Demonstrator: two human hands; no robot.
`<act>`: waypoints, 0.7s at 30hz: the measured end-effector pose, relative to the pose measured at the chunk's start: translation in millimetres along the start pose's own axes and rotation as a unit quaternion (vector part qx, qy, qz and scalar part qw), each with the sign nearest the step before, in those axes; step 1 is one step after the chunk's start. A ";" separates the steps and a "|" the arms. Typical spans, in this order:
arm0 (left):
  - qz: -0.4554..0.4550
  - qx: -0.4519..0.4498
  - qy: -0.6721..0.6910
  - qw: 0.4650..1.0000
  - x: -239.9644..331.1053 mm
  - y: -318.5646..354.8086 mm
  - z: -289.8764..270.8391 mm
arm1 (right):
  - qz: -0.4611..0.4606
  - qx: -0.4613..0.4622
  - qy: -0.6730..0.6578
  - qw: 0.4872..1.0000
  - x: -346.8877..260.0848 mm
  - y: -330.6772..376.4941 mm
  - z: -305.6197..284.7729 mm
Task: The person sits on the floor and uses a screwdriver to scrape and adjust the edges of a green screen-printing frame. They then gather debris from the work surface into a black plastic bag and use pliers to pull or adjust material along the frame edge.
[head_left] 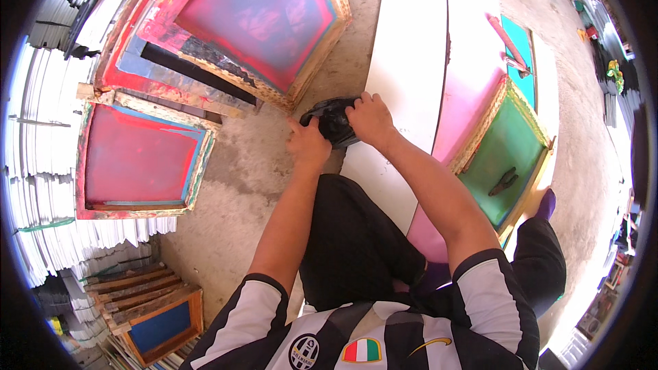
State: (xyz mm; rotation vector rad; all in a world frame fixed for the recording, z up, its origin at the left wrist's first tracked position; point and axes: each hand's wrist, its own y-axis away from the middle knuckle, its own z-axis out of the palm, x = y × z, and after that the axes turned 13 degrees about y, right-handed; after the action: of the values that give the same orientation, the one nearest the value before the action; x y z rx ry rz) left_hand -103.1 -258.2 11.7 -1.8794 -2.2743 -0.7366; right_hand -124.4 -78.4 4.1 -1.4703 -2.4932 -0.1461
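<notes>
A crumpled black plastic bag (pixel 334 122) is between my hands, over the edge of a long white board (pixel 406 48). My left hand (pixel 308 144) grips the bag's near left side, thumb and forefinger showing. On the bag's right rim, the curled fingers of my right hand (pixel 370 120) are closed. What the bag contains, if anything, is too dark to make out.
Wooden screen frames (pixel 140 154) with red mesh stand at left, and a larger one (pixel 260 20) leans ahead. At right lie a green-mesh frame (pixel 504 144) with a dark plier-like tool (pixel 505 181) and a reddish stick-like tool (pixel 508 44). White sheets (pixel 44 137) are stacked far left.
</notes>
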 end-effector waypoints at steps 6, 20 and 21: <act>0.070 0.094 -0.058 0.991 12.6 7.1 -3.7 | -0.136 0.047 -0.053 0.988 -16.6 1.9 -0.3; 0.172 0.155 0.147 0.962 6.5 20.7 -24.7 | -0.136 -0.052 -0.101 0.984 -10.8 -22.1 3.9; 0.139 0.138 0.178 0.964 1.3 17.6 -19.9 | -0.156 0.007 -0.089 0.984 -11.8 -20.3 4.7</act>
State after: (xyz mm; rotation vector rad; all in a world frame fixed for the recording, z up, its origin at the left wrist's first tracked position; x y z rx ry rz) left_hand -91.2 -263.4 35.0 -1.7231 -1.7480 -0.6176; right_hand -137.3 -97.4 -2.7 -1.1224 -2.8500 -0.0524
